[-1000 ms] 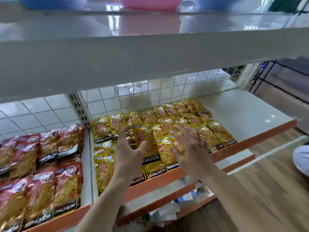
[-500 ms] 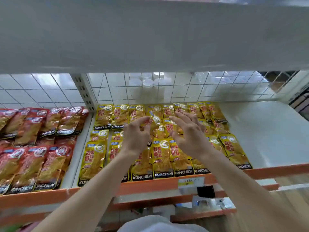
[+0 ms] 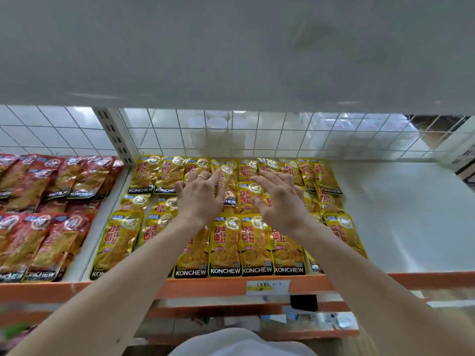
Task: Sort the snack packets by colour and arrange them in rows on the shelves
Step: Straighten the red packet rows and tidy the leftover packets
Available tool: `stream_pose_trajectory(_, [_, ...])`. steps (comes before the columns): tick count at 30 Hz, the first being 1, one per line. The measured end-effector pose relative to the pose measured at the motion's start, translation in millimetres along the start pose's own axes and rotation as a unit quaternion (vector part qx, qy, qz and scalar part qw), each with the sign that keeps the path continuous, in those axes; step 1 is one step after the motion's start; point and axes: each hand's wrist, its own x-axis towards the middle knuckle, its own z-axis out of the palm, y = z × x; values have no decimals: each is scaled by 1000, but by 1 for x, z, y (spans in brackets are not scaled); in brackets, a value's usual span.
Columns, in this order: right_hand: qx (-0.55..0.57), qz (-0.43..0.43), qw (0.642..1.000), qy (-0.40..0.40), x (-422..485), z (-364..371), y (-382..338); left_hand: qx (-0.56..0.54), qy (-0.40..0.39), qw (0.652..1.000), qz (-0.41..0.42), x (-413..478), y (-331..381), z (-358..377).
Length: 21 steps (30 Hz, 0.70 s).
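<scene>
Yellow snack packets (image 3: 226, 242) lie in rows on the white shelf (image 3: 401, 217), filling its left half. Red snack packets (image 3: 51, 227) lie in rows on the bay to the left. My left hand (image 3: 199, 199) rests flat on the back and middle yellow rows, fingers apart, its thumb and forefinger lying on one tilted yellow packet (image 3: 226, 176). My right hand (image 3: 281, 201) is spread flat over the middle yellow row just to the right, holding nothing. Both hands hide the packets beneath them.
The upper shelf's white underside (image 3: 231, 47) hangs low over the packets. A wire grid (image 3: 282, 140) backs the shelf, and a slotted post (image 3: 115, 134) divides the two bays. The front edge is orange (image 3: 411, 278) with a label (image 3: 268, 287). Lower shelves show below.
Both hands have reached further back and flattened onto the yellow packets. The left hand's pinch on a packet has loosened into a flat press. The view has dropped under the upper shelf.
</scene>
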Motion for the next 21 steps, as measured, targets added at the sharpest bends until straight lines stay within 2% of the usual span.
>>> stream_pose_trajectory(6, [12,10,1000,-9,0,4,1,51,-7,999,8,5,0,8])
stream_pose_trajectory(11, [12,24,1000,-10,2,7,4,46,-7,999,13,7,-1,7])
stream_pose_trajectory(14, [0,19,1000,-23,6,11,4,41,-3,998,45,6,-2,4])
stream_pose_trajectory(17, [-33,12,997,-64,10,14,2,47,-28,995,86,3,-5,4])
stream_pose_trajectory(21, [-87,21,985,-146,18,18,0,54,-56,993,86,4,-8,5])
